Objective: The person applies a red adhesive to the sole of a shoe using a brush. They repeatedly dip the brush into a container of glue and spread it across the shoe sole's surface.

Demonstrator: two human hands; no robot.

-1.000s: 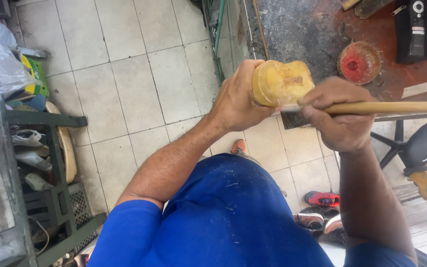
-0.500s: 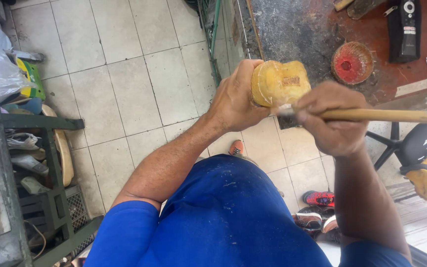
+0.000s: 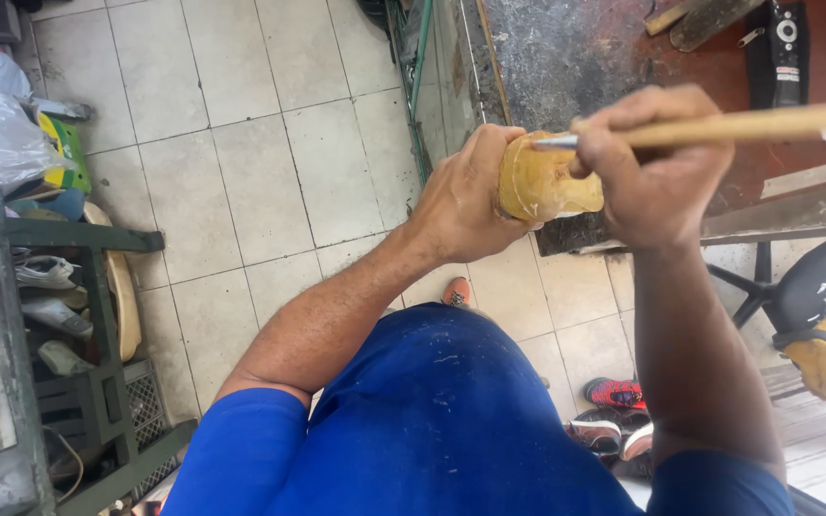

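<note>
My left hand [image 3: 466,196] grips a rounded, tan wooden block [image 3: 542,180] from its left side and holds it up in front of my chest. My right hand [image 3: 657,167] is closed around a long, pale wooden-handled tool [image 3: 767,122]. Its metal end touches the top of the block, and the handle runs off to the right edge of the head view. Both forearms reach forward over my blue shirt [image 3: 432,420].
A dark, worn workbench [image 3: 566,48] with a red-brown top lies ahead, black devices on it. A green metal rack [image 3: 78,315] with shoes and bags stands at left. A chair [image 3: 815,287] carrying another tan piece is at right; shoes [image 3: 614,406] lie on the tiled floor.
My right hand has lifted the tool from the block's lower right side up to its top. The left hand keeps the block in about the same place.
</note>
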